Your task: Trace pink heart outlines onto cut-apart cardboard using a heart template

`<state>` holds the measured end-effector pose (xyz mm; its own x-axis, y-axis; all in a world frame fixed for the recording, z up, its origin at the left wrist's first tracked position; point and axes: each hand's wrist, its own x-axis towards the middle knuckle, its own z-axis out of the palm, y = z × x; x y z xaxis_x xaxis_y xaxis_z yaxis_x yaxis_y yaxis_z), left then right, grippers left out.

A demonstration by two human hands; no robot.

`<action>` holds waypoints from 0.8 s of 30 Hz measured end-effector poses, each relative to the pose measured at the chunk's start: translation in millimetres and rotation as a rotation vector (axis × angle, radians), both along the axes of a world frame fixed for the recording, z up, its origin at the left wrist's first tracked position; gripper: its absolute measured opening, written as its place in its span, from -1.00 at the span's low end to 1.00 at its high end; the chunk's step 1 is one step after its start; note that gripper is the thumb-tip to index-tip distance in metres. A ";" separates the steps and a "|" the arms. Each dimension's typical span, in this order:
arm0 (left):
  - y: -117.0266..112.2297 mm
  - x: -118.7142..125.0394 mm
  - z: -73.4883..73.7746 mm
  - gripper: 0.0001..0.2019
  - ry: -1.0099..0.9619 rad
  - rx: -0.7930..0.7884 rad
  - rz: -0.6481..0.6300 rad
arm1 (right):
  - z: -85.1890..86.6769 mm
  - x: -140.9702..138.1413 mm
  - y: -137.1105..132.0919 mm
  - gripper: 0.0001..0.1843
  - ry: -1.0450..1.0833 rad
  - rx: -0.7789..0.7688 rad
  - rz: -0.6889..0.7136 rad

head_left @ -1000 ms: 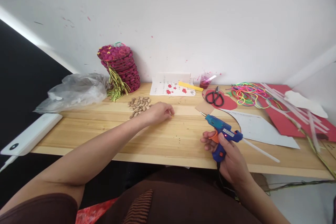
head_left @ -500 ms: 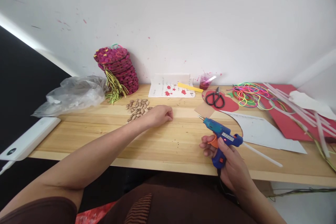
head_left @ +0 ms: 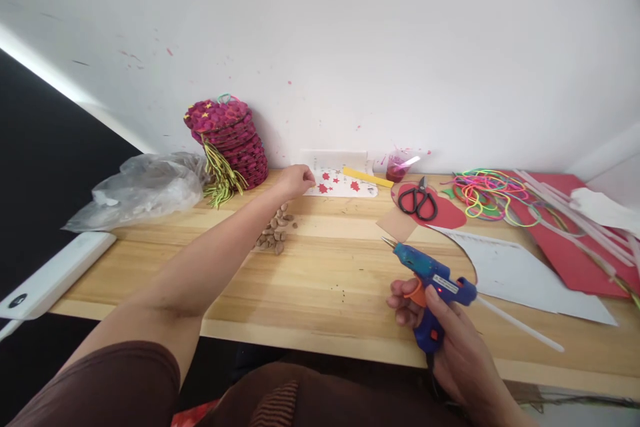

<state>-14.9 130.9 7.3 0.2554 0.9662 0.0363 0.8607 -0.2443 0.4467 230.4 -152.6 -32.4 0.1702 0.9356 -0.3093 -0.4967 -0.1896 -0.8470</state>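
In my right hand (head_left: 457, 333) is a blue hot glue gun (head_left: 425, 263), its red light lit and my fingers around the handle by the orange trigger. A white glue stick (head_left: 523, 325) pokes out of its back, and the metal nozzle points left. My left hand (head_left: 295, 181) reaches to the left edge of a white paper sheet (head_left: 345, 192) with red star shapes (head_left: 324, 177) on it. Its fingers are closed together; whatever they pinch is hidden. Under that forearm lies a pile of brown shells or nuts (head_left: 274, 233), partly covered.
A purple woven basket (head_left: 235, 147) with a yellow-green tassel stands by the wall beside a plastic bag (head_left: 145, 187). Black-handled scissors (head_left: 417, 203) lie on red paper (head_left: 450, 213). Coloured cords (head_left: 493, 193), a yellow strip (head_left: 367, 177) and a cup (head_left: 399, 165) are further back.
My left hand has moved away from me and a little left, from above the bare wood to the paper sheet's edge. The right hand still holds the glue gun; the view has shifted slightly.
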 end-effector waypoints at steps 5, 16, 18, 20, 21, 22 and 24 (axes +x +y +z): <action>16.7 0.5 -10.8 -0.94 0.018 0.009 0.058 | 0.1 0.8 0.5 -0.68 0.003 -0.025 -0.003; 26.1 -5.6 -23.8 -0.85 -0.083 0.074 0.153 | -2.2 2.9 0.7 -0.70 0.025 -0.022 0.028; 20.6 -6.8 -20.8 -0.84 -0.125 0.107 0.167 | -1.0 2.1 0.8 -0.69 0.027 -0.007 0.029; 11.4 -8.3 -17.4 -0.77 -0.166 0.132 0.167 | 1.0 1.4 0.5 -0.69 0.035 0.008 0.031; 5.8 -9.2 -15.9 -0.74 -0.184 0.138 0.160 | 1.9 1.1 0.4 -0.69 0.040 0.014 0.034; -0.1 -10.2 -14.7 -0.72 -0.199 0.141 0.152 | 2.7 1.0 0.3 -0.69 0.045 0.020 0.035; -11.4 -12.5 -12.9 -0.71 -0.221 0.141 0.134 | 3.5 1.1 0.0 -0.69 0.049 0.028 0.041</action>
<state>-27.4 119.5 -5.6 0.0965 0.9722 0.2133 0.7754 -0.2078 0.5963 231.5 -152.5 -28.9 0.1173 0.9498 -0.2900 -0.5297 -0.1871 -0.8273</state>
